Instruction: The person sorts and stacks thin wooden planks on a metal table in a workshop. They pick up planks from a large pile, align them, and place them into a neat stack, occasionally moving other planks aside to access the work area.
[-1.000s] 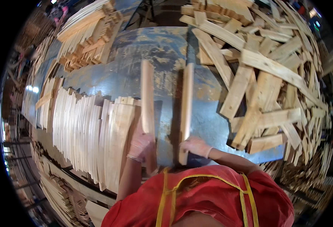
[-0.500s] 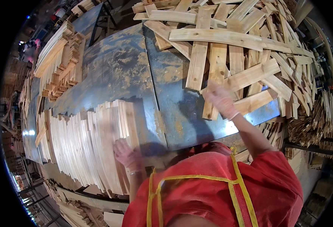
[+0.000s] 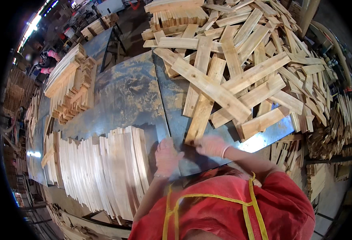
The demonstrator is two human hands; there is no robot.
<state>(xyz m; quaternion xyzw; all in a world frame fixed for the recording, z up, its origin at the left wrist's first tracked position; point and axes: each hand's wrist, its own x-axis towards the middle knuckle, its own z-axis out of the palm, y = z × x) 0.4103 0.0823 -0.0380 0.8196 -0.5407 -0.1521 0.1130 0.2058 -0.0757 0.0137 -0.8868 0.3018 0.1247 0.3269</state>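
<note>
My right hand point(image 3: 212, 146) has its fingers curled at the near end of a wooden board point(image 3: 206, 107), which slants away from me over the front of a loose heap. Another board point(image 3: 214, 89) lies crosswise over its middle. My left hand point(image 3: 168, 158) is over the metal table near the seam, thumb apart from the fingers, with nothing in it. Just left of that hand stands a tight row of thin boards point(image 3: 104, 168), packed side by side along the table's near edge.
The heap of loose boards point(image 3: 256, 64) covers the right of the metal table point(image 3: 124, 88), which carries patches of sawdust. A stack of boards point(image 3: 70, 88) sits at far left, another stack point(image 3: 176, 16) behind. A person point(image 3: 48, 61) is in the far left background.
My right hand has drawn back toward me from the heap, and the boards there have shifted. My left hand has left the board row and moved right. The view has tilted up.
</note>
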